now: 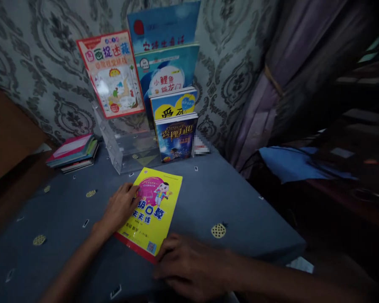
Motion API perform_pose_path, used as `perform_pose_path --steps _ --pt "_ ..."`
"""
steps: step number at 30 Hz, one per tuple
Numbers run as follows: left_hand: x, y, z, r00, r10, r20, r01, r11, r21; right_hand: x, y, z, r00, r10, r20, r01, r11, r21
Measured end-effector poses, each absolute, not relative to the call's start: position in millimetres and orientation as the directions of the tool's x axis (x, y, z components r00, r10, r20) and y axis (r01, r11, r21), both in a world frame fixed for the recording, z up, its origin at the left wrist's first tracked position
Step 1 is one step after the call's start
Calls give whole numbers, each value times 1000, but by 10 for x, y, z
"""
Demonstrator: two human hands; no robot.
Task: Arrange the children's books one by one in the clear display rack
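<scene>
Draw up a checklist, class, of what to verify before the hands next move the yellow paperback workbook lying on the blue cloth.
1. Left hand rests flat on the yellow paperback workbook: ok.
2. Right hand touches the workbook's near corner: ok, though whether it grips is unclear.
3. Workbook lies flat on the blue patterned tablecloth: ok.
4. Clear acrylic tiered book stand has free space on its left side: ok.
5. Dark starry-cover book stands upright in the front tier: ok.
6. Stack of thin books sits apart from the workbook: ok.

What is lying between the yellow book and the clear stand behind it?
Nothing: in the head view only bare blue cloth shows between the yellow book and the clear stand.
</scene>
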State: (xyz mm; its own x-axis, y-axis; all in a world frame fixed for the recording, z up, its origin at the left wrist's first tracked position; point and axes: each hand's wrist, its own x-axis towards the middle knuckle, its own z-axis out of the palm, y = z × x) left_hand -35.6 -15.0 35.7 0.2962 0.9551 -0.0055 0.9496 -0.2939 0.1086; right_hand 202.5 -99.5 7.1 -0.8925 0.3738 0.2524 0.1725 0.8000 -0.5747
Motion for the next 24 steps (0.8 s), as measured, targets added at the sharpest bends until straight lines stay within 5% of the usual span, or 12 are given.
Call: perform_pose_path --steps 5,15,21,24 --pt "-167 -12 471 235 971 -34 970 -231 79 2146 -829 116 -766 629 134 307 541 -783" --pt "-250 145 202 149 981 124 957 -174 231 2307 -224 26 -509 860 26 726 445 -524" --pt "-323 243 162 47 990 133 872 -106 478 2305 -216 70 -483 874 -60 737 368 -567" --pt "-361 302 180 -48 999 -19 703 47 709 2320 -206 50 -476 877 -66 724 348 -595"
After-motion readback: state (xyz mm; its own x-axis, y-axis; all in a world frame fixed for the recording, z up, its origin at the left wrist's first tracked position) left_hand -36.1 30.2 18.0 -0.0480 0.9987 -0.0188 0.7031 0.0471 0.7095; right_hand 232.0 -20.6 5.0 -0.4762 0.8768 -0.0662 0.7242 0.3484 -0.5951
